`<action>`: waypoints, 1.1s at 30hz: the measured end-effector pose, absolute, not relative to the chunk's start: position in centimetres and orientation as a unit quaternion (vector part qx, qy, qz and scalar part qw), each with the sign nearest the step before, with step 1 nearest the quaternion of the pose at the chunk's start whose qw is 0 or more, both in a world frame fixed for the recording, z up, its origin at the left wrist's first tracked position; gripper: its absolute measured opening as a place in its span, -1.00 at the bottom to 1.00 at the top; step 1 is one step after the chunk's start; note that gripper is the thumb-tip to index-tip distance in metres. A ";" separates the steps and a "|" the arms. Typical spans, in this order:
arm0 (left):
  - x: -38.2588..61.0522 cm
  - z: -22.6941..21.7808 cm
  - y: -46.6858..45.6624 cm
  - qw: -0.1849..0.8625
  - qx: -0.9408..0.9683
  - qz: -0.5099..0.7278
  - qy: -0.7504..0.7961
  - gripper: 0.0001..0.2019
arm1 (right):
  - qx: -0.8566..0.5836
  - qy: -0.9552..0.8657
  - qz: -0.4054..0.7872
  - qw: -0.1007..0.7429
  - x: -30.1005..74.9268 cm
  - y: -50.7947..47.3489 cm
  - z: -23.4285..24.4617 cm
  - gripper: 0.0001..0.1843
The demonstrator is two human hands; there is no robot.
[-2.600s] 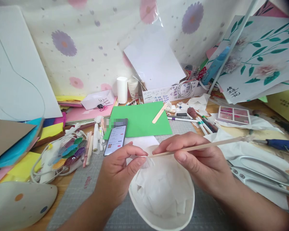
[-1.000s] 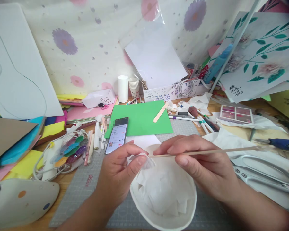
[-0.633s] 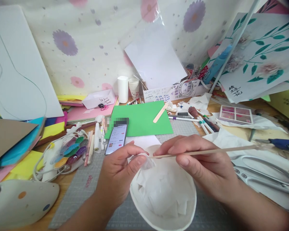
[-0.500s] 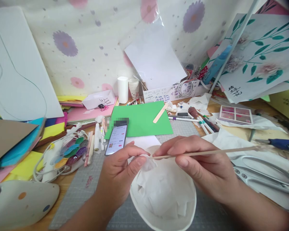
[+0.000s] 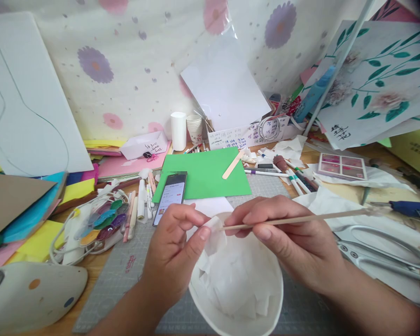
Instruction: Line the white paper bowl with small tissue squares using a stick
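On the left the phone (image 5: pixel 170 197) lies on the surface beside the green paper (image 5: pixel 205 173). Our left hand (image 5: pixel 175 254) has its fingers pinched shut on a small piece of tissue (image 5: pixel 215 232), which now stands lifted and turned up more than a moment ago. It touches the tip of the thin stick (image 5: pixel 301 218), gripped level in our right hand (image 5: pixel 294 242), as before, above the white bowl (image 5: pixel 236 298).

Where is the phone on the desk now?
The phone lies left of centre in the head view, on the green paper's left edge, just beyond the left hand.
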State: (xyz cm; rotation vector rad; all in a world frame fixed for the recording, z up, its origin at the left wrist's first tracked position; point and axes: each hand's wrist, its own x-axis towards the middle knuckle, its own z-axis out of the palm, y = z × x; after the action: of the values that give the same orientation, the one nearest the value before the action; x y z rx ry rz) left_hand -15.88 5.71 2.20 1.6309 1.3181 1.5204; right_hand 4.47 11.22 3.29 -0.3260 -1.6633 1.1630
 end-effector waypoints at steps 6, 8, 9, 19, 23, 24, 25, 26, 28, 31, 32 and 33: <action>-16.3 2.4 5.6 0.324 0.672 0.498 0.443 -0.91 | -0.120 -0.695 0.502 0.501 4.5 11.2 3.4 -0.89; -16.3 2.4 5.8 0.335 0.668 0.498 0.441 -0.90 | -0.111 -0.688 0.514 0.499 4.5 11.2 3.4 -0.88; -16.3 2.4 5.9 0.337 0.664 0.499 0.442 -0.88 | -0.108 -0.684 0.521 0.499 4.6 11.2 3.4 -0.87; -16.1 2.7 5.8 0.266 0.698 0.484 0.456 -0.87 | -0.100 -0.677 0.544 0.485 4.8 11.2 3.3 -0.84; -15.9 3.4 5.7 0.223 0.726 0.462 0.458 -0.91 | -0.134 -0.699 0.503 0.491 5.0 11.5 2.9 -0.83; -15.9 3.6 5.7 0.215 0.732 0.454 0.460 -0.91 | -0.141 -0.705 0.492 0.490 5.0 11.5 2.9 -0.82; -15.9 3.8 5.7 0.209 0.737 0.446 0.462 -0.92 | -0.148 -0.713 0.483 0.487 5.1 11.5 3.0 -0.82; -15.9 4.0 5.7 0.205 0.741 0.440 0.464 -0.92 | -0.155 -0.720 0.473 0.483 5.2 11.5 3.1 -0.82; -15.9 4.2 5.6 0.199 0.745 0.431 0.468 -0.92 | -0.170 -0.737 0.451 0.473 5.3 11.4 3.3 -0.83; -15.7 3.9 5.5 0.188 0.742 0.429 0.479 -0.92 | -0.188 -0.764 0.419 0.454 5.6 11.4 3.3 -0.84; -15.6 3.6 5.5 0.180 0.737 0.441 0.480 -0.93 | -0.191 -0.768 0.415 0.448 5.7 11.4 3.3 -0.83; -15.5 3.3 5.4 0.170 0.731 0.456 0.478 -0.93 | -0.191 -0.770 0.416 0.444 5.8 11.5 3.1 -0.82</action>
State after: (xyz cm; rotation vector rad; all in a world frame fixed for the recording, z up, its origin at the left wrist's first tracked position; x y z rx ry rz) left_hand -15.49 5.41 3.27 2.0767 1.3595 1.2973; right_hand 5.78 11.49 3.13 -0.4740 -1.9096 1.0306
